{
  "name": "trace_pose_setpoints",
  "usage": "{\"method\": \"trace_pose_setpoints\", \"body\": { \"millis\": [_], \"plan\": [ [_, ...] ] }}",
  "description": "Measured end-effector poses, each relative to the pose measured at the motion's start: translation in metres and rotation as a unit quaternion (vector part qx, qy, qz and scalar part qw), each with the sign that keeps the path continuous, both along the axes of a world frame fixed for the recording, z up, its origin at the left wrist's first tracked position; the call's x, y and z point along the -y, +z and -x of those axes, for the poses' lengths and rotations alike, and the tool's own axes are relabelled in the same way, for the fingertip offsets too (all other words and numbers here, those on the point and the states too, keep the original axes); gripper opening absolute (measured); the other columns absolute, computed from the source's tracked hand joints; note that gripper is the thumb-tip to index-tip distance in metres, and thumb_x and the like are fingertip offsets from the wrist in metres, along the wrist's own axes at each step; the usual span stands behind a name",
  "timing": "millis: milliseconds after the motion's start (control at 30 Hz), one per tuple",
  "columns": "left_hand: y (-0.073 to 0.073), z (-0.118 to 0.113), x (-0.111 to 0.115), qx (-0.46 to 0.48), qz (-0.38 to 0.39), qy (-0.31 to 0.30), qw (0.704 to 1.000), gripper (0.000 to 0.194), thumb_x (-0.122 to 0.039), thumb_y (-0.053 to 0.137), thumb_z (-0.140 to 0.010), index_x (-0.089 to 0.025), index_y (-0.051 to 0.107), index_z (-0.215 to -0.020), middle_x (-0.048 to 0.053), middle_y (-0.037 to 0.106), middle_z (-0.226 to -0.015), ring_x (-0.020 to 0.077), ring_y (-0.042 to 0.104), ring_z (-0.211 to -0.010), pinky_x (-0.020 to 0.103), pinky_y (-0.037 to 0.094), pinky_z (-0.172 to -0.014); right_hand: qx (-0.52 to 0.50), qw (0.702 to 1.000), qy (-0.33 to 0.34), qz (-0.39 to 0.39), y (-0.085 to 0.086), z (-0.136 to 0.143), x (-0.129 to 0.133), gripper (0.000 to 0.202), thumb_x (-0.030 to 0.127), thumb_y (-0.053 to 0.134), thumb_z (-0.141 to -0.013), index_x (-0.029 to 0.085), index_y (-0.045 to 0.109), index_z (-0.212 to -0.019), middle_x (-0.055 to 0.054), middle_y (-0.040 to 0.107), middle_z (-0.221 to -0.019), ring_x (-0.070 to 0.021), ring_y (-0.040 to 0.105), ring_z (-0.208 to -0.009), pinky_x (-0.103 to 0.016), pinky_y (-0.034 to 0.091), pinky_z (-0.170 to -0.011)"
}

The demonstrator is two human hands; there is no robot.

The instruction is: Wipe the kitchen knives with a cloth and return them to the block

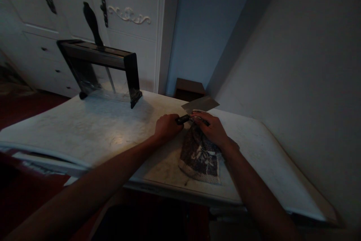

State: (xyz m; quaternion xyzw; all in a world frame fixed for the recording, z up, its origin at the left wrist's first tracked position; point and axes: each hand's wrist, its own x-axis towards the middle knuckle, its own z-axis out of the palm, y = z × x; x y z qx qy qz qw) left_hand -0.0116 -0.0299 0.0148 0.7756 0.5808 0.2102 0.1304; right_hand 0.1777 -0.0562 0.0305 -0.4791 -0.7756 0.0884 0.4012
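Observation:
A cleaver (200, 104) with a broad flat blade lies level above the table, its blade pointing away from me. My left hand (168, 126) is closed around the end of its black handle. My right hand (210, 126) presses a dark patterned cloth (200, 154) against the cleaver where handle and blade meet. The cloth hangs down and spreads onto the tabletop, with a pale design on it. Part of the handle and the lower blade are hidden by the cloth and right fingers.
On the left of the white table (113, 139) stands a dark-framed knife holder (97, 55) with clear panels and one black-handled knife (91, 23) in it. Behind are white cabinets (132, 49) and a small brown box-shaped piece (189, 87). A wall (304, 83) borders the right.

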Motion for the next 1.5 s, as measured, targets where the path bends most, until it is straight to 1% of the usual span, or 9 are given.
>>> {"method": "trace_pose_setpoints", "body": {
  "millis": [233,367,533,667,800,1000,1167,1300,1500],
  "plan": [
    [0.0005,0.0002,-0.0002,0.026,-0.008,0.004,1.000,0.026,-0.038,0.052,-0.079,-0.021,0.071,-0.083,0.009,0.072,-0.083,0.0223,0.067,-0.081,0.028,0.042,-0.065,-0.003,0.999,0.008,-0.031,-0.0026,0.0016,0.0001,0.028,0.039,0.054,-0.090,0.025,0.070,-0.108,-0.005,0.070,-0.114,-0.0209,0.062,-0.112,-0.040,0.046,-0.100],
    [0.0008,0.0000,-0.0003,0.029,-0.003,0.001,1.000,0.025,-0.036,0.052,-0.079,-0.021,0.071,-0.084,0.009,0.072,-0.084,0.0218,0.067,-0.081,0.028,0.043,-0.067,-0.003,0.999,0.009,-0.036,-0.0020,0.0033,0.0010,0.028,0.041,0.053,-0.091,0.026,0.070,-0.108,-0.005,0.070,-0.114,-0.0210,0.061,-0.114,-0.042,0.045,-0.101],
    [0.0006,-0.0001,-0.0003,0.036,-0.006,-0.003,0.999,0.026,-0.038,0.053,-0.078,-0.020,0.071,-0.085,0.008,0.072,-0.084,0.0216,0.067,-0.081,0.028,0.043,-0.068,0.000,0.999,0.003,-0.050,-0.0030,0.0035,0.0019,0.027,0.039,0.053,-0.091,0.026,0.070,-0.108,-0.004,0.070,-0.114,-0.0204,0.061,-0.114,-0.041,0.045,-0.102],
    [0.0017,0.0000,0.0004,0.040,-0.009,-0.008,0.999,0.025,-0.037,0.053,-0.078,-0.020,0.071,-0.083,0.009,0.072,-0.083,0.0221,0.067,-0.081,0.028,0.043,-0.068,0.003,0.999,0.001,-0.054,-0.0038,0.0031,0.0023,0.026,0.036,0.054,-0.091,0.024,0.069,-0.109,-0.005,0.069,-0.114,-0.0197,0.061,-0.113,-0.040,0.045,-0.102],
    [0.0021,-0.0001,0.0001,0.034,-0.011,-0.006,0.999,0.026,-0.037,0.053,-0.078,-0.020,0.071,-0.083,0.009,0.072,-0.083,0.0221,0.067,-0.081,0.028,0.043,-0.067,0.008,0.999,-0.004,-0.051,-0.0030,0.0033,0.0028,0.027,0.037,0.053,-0.091,0.025,0.069,-0.109,-0.005,0.069,-0.114,-0.0205,0.061,-0.113,-0.041,0.045,-0.102],
    [0.0005,-0.0005,-0.0009,0.047,-0.003,-0.006,0.999,0.027,-0.038,0.054,-0.077,-0.020,0.072,-0.086,0.008,0.073,-0.084,0.0212,0.066,-0.081,0.027,0.041,-0.066,0.006,0.999,-0.004,-0.053,-0.0032,0.0028,0.0028,0.027,0.037,0.054,-0.090,0.025,0.069,-0.109,-0.005,0.070,-0.114,-0.0203,0.062,-0.112,-0.041,0.046,-0.101],
    [0.0019,-0.0003,-0.0004,0.034,-0.010,-0.009,0.999,0.026,-0.039,0.053,-0.077,-0.020,0.071,-0.082,0.008,0.072,-0.083,0.0219,0.067,-0.080,0.027,0.041,-0.064,0.010,0.999,-0.002,-0.051,-0.0036,0.0024,0.0024,0.027,0.036,0.053,-0.091,0.024,0.069,-0.110,-0.005,0.069,-0.114,-0.0202,0.061,-0.113,-0.040,0.045,-0.101],
    [0.0028,-0.0005,-0.0003,0.018,-0.001,-0.007,1.000,0.027,-0.039,0.053,-0.078,-0.020,0.071,-0.082,0.009,0.072,-0.083,0.0221,0.066,-0.080,0.028,0.041,-0.065,0.014,0.998,-0.001,-0.056,-0.0039,0.0018,0.0017,0.026,0.035,0.054,-0.091,0.024,0.069,-0.109,-0.005,0.070,-0.114,-0.0204,0.062,-0.113,-0.041,0.046,-0.100],
    [-0.0002,-0.0008,-0.0011,0.017,-0.008,-0.014,1.000,0.027,-0.038,0.052,-0.078,-0.020,0.071,-0.083,0.010,0.072,-0.083,0.0225,0.065,-0.079,0.029,0.042,-0.067,0.017,0.998,0.000,-0.061,-0.0044,0.0013,0.0018,0.025,0.034,0.055,-0.090,0.025,0.069,-0.109,-0.005,0.069,-0.115,-0.0211,0.062,-0.113,-0.041,0.046,-0.100]
  ]
}}
